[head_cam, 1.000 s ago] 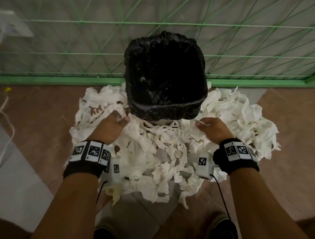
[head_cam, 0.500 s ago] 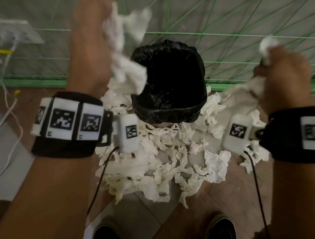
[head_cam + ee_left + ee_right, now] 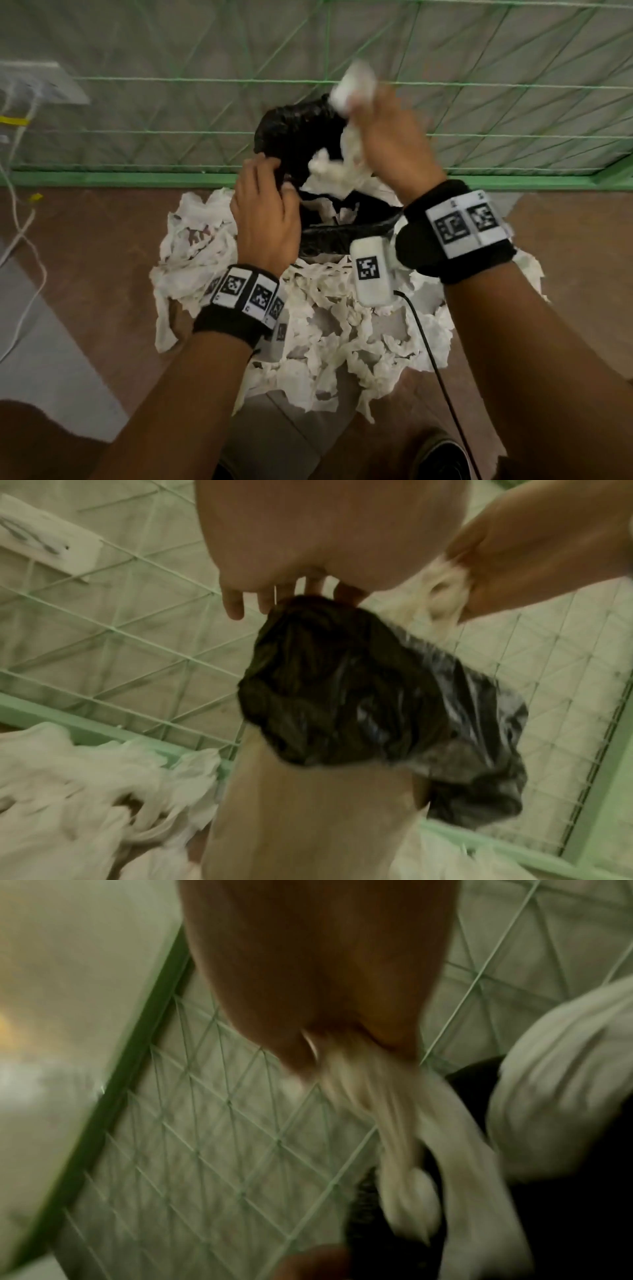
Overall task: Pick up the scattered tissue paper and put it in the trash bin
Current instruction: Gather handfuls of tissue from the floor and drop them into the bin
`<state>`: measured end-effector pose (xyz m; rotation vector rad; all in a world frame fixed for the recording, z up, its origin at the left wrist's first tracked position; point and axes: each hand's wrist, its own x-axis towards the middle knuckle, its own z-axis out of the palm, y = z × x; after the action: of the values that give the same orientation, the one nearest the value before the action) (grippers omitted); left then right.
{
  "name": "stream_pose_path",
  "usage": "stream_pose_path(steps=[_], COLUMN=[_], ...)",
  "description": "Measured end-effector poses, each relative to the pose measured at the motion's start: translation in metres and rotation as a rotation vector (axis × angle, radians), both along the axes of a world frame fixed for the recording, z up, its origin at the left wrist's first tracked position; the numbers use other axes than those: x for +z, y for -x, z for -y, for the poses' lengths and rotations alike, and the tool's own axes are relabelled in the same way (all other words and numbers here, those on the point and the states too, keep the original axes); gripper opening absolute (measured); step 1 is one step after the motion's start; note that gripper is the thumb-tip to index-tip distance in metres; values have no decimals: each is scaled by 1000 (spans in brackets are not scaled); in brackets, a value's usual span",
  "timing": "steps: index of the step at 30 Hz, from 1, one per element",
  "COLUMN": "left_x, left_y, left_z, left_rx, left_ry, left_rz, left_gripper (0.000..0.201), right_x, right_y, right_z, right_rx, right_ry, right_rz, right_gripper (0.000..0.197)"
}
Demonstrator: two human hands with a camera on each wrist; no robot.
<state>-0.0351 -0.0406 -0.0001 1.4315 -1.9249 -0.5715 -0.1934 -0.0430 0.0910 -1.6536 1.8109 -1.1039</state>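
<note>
Gripping a bundle of tissue point(image 3: 346, 150) in curled fingers, the right hand point(image 3: 387, 137) hung over the mouth of the trash bin point(image 3: 329, 236), the paper trailing down into the black liner; a second wad poked out above the knuckles. Holding it directly above the opening looked deliberate, so that a release would send the paper straight inside rather than onto the floor. The left hand point(image 3: 265, 219) sat at the bin's left rim, fingers bent over the edge of the liner point(image 3: 342, 683). In the left wrist view the fingertips point(image 3: 232, 610) reached toward the crumpled plastic, but blur made it hard to say whether they pinched it or merely pressed it. The likely purpose was to keep the bag spread open and the bin steady.

Most of the scattered tissue point(image 3: 329, 329) lay heaped on the floor point(image 3: 102, 240) around the base of the bin, so the job seemed only begun. Behind the bin stood a green mesh fence point(image 3: 205, 102), and a white cable point(image 3: 24, 219) ran down the left side.
</note>
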Motion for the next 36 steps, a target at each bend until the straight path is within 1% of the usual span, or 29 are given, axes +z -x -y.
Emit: stream_pose_path(steps=[1, 2, 3, 4, 6, 7, 9, 11, 12, 13, 14, 15, 16, 17, 18, 19, 20, 21, 22, 23, 24, 25, 26, 27, 29, 31, 32, 34, 36], left_x=[-7, -14, -18, -21, -23, -23, -22, -21, -21, -21, -22, -23, -27, -33, -44, -58, -73, -89, -105, -118, -129, -138, -147, -154, -169, -177, -179, -177, -172], left_y=[0, -1, 0, 1, 6, 9, 12, 13, 13, 12, 9, 6, 1, -4, -10, -17, -25, -33, -40, -46, -52, -56, -60, -63, -69, -72, -73, -74, -72], left_z=[-2, -3, -3, 0, 5, 9, 13, 19, 21, 21, 19, 15, 9, 1, -6, -15, -23, -31, -38, -47, -55, -65, -73, -80, -91, -93, -94, -93, -90], left_rx=[-1, -12, -18, -10, 20, 35, 43, 49, 53, 67, 99, 150, 216, 285, 339, 364, 366, 346, 307, 252, 183, 111, 44, -16, -90, -105, -110, -110, -88], left_ry=[-1, 11, 23, 34, 39, 36, 44, 51, 43, 36, 29, 24, 10, -21, -66, -115, -167, -225, -294, -371, -442, -493, -514, -506, -493, -493, -487, -457, -411], left_rz=[7, 4, -3, -17, -34, -33, -21, -18, -49, -109, -192, -281, -353, -405, -430, -431, -395, -309, -167, 18, 220, 388, 506, 589, 704, 768, 805, 867, 819], left_gripper=[36, 37, 37, 37, 37, 37, 38, 38, 38, 38, 37, 37, 36, 35, 34, 34, 33, 33, 35, 39, 45, 51, 56, 59, 60, 48, 42, 32, 26], right_x=[0, -13, -26, -26, -19, -20, -25, -44, -56, -74, -95, -117, -137, -151, -160, -163, -161, -154, -146, -136, -129, -124, -122, -120, -121, -107, -97, -71, -43], right_y=[-4, 1, 6, 8, 17, 26, 47, 63, 67, 69, 70, 68, 65, 61, 57, 54, 51, 48, 47, 46, 45, 45, 45, 46, 52, 59, 62, 63, 52], right_z=[-7, -15, -23, -21, -17, -19, -30, -41, -49, -59, -72, -87, -100, -112, -120, -123, -122, -118, -111, -103, -95, -87, -81, -76, -75, -77, -79, -75, -63], right_rx=[-46, 51, 113, 120, -38, -141, -409, -656, -755, -830, -865, -859, -842, -824, -786, -735, -676, -596, -518, -454, -410, -392, -414, -450, -557, -655, -677, -643, -476], right_ry=[-229, -346, -393, -359, -166, -62, 90, 140, 83, -40, -215, -368, -477, -537, -545, -504, -428, -349, -285, -244, -213, -192, -182, -161, -92, -26, 5, 69, 104], right_rz=[-97, -143, -167, -167, -21, 68, 161, 205, 216, 209, 180, 171, 182, 225, 313, 456, 618, 740, 794, 799, 773, 722, 631, 502, 280, 178, 150, 91, 3], right_gripper=[29, 33, 36, 37, 28, 23, 20, 17, 12, 11, 14, 18, 22, 29, 39, 49, 60, 68, 73, 72, 65, 50, 32, 20, 23, 23, 23, 29, 32])
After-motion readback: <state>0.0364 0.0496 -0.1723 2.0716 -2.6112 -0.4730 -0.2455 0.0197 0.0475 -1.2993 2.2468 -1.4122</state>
